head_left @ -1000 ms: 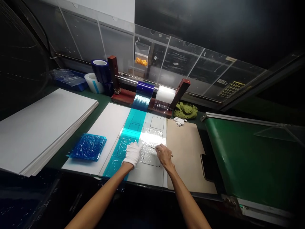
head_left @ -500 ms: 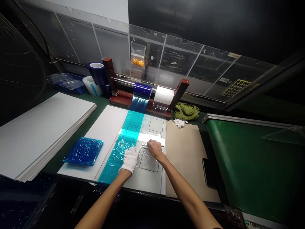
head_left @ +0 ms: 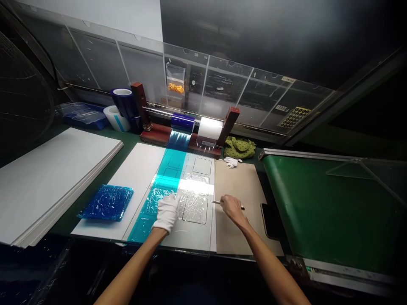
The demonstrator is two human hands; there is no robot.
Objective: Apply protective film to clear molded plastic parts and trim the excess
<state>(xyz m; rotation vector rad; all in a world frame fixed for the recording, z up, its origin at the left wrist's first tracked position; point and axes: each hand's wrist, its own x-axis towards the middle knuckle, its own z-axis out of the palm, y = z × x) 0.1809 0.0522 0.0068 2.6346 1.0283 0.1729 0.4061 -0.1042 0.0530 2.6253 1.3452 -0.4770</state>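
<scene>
My right hand (head_left: 233, 207), bare, grips a thin craft knife (head_left: 217, 202), its blade pointing left, above the brown board (head_left: 237, 180). My left hand (head_left: 167, 212), in a white glove, is over the blue film strip (head_left: 173, 159) with its fingers curled; what they pinch, if anything, is hidden. Right of the glove, a crinkled clear film (head_left: 192, 207) covers a black rounded outline on the white sheet (head_left: 187, 239). The blue strip runs down the sheet from a blue film roll (head_left: 182, 122); a clear film roll (head_left: 210, 128) hangs beside it.
Blue film squares (head_left: 108, 202) are stacked at left, near a pile of white sheets (head_left: 57, 169). A wooden roll stand (head_left: 155, 134) is behind. To the right lie a phone (head_left: 271, 221), a white glove (head_left: 232, 162), a green pouch (head_left: 239, 147) and a green conveyor belt (head_left: 318, 207).
My right hand has moved right with the knife, off the clear film and over the brown board. The left hand stays about where it was on the films. The view has shifted slightly.
</scene>
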